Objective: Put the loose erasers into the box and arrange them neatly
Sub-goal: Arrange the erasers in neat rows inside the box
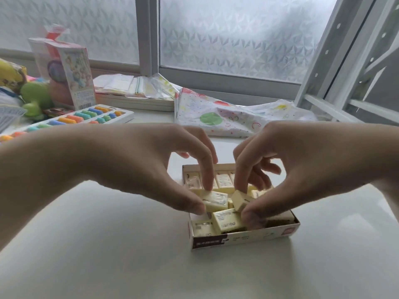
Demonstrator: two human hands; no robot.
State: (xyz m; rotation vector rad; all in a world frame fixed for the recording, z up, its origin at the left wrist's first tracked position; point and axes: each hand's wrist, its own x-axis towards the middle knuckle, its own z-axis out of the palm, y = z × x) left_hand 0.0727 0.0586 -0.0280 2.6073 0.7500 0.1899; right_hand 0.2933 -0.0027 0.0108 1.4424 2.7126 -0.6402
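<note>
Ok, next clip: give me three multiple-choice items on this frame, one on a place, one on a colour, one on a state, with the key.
1. Where does the open white cardboard box sit?
A. on the pale tabletop
B. on the window sill
C. on the patterned wrapping paper

2. What colour are the small block erasers in the box?
A. bright blue
B. pale cream-yellow
C. black

3. What is the left hand doing?
A. lying flat on the table
B. pinching one eraser over the box
C. holding a pen

Key: 1 A, the box stands on the bare pale tabletop, nearer than the wrapping paper. 2 B, every eraser looks cream-yellow. 3 B, its thumb and forefinger pinch the left-held eraser; the right hand likewise pinches the tilted eraser.
</note>
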